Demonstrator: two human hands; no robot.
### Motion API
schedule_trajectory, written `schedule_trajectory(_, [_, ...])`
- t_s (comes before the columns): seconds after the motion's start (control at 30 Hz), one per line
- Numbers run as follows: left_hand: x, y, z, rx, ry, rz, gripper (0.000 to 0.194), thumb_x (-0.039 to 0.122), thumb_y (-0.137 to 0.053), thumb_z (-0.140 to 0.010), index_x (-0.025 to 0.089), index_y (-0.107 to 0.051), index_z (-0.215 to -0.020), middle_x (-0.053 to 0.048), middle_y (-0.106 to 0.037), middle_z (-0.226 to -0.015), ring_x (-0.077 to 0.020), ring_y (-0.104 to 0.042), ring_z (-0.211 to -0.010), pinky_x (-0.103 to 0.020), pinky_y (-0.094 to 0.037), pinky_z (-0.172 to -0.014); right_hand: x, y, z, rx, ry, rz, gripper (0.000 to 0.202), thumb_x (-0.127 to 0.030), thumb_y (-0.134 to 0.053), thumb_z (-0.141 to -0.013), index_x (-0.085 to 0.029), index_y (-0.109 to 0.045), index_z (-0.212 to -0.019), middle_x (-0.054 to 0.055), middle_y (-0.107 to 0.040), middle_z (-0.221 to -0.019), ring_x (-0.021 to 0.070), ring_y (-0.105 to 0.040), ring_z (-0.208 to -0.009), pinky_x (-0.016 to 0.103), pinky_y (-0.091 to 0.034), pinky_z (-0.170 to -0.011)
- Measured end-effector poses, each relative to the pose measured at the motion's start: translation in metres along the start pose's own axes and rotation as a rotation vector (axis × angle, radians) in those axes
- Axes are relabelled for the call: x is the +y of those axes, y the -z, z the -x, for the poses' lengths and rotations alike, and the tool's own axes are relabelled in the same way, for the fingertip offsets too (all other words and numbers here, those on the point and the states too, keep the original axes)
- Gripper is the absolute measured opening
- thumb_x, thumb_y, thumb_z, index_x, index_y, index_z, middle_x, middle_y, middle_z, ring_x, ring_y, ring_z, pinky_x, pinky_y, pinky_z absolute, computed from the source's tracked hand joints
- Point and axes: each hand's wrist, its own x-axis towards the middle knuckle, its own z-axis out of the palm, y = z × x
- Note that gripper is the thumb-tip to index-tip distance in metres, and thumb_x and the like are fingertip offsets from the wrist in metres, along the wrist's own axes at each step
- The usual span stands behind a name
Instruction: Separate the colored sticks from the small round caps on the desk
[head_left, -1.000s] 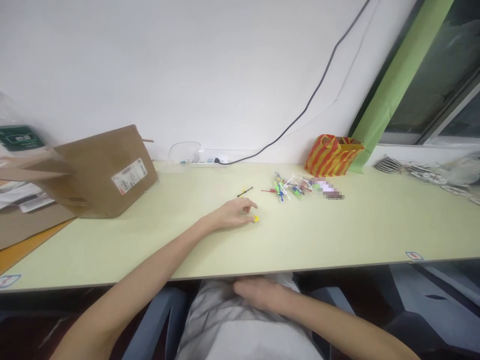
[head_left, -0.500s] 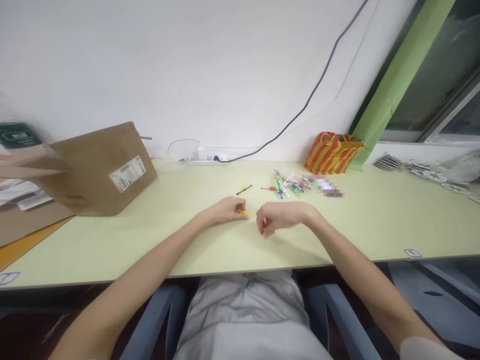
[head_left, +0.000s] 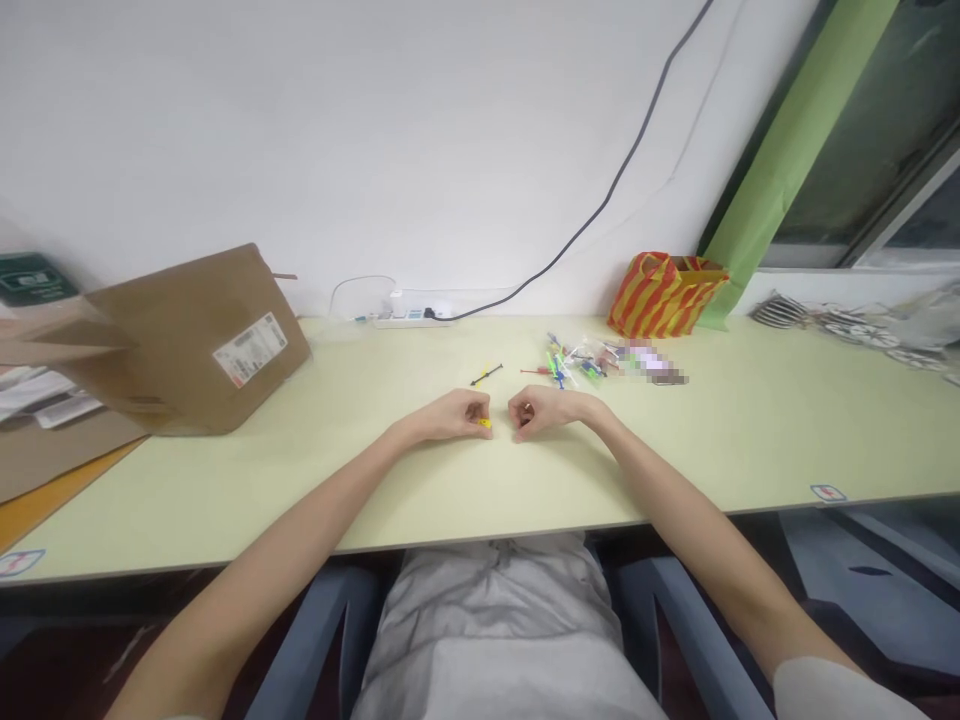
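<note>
My left hand (head_left: 456,414) is closed in a pinch on a small yellow plastic piece (head_left: 485,423), which shows between thumb and fingertips. Facing it across a narrow gap, my right hand (head_left: 549,408) has its fingers curled together just above the table; whatever they grip, if anything, is hidden. Behind my left hand lies a thin black rod (head_left: 491,373) with a bit of yellow on it. Beyond my right hand is a loose pile of small coloured plastic pieces (head_left: 562,366) in green, blue, white and red, with a red stick (head_left: 534,371) at its left.
On the pale green table (head_left: 420,500), a cardboard box (head_left: 187,340) stands at the left. A power strip (head_left: 409,318) with a black cable (head_left: 577,235) sits against the wall. A red-and-yellow striped bag (head_left: 660,300) is at the back right, with metal-looking discs (head_left: 855,325) farther right.
My right hand has moved back and slightly left, now level with my left hand. My left hand still pinches the yellow piece in nearly the same spot. The view has shifted slightly.
</note>
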Motion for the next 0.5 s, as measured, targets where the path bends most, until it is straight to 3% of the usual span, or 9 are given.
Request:
schedule_trajectory(0.13, [0.0002,-0.0045,-0.0019,0.013,0.002,0.018,0.040,0.050,-0.082,-0.072,0.017,-0.061,-0.078,0.005,-0.051,-0.066,-0.0115,-0.044,-0.062,-0.024,-0.032,-0.057,0.0022,-0.0036,-0.0024,0.118,0.052,-0.056,0.038,-0.047,-0.084,-0.069,-0.014,-0.067,-0.080,-0.007,-0.046,-0.062,0.0091,-0.040,-0.059,0.024,-0.030,-0.055])
schedule_trajectory(0.33, [0.0027,-0.0086,-0.0030,0.025,-0.018,-0.004,0.044,0.055,-0.082,-0.070,0.016,-0.063,-0.080,0.005,-0.050,-0.067,-0.0111,-0.043,-0.062,-0.024,-0.031,-0.057,0.0006,-0.0066,-0.0007,0.083,0.115,-0.318,0.044,-0.048,-0.077,-0.079,-0.014,-0.070,-0.106,0.000,-0.068,-0.076,0.0124,-0.057,-0.063,0.024,-0.044,-0.060])
schedule_trajectory(0.5, [0.0044,-0.0087,-0.0034,0.005,-0.014,0.011,0.042,0.055,-0.079,-0.076,0.017,-0.070,-0.090,0.004,-0.052,-0.068,-0.0111,-0.044,-0.062,-0.024,-0.031,-0.057,0.0043,-0.0036,0.0010,0.102,0.079,-0.325,0.036,-0.044,-0.080,-0.077,-0.013,-0.073,-0.094,0.004,-0.073,-0.078,0.0139,-0.063,-0.069,0.024,-0.048,-0.065])
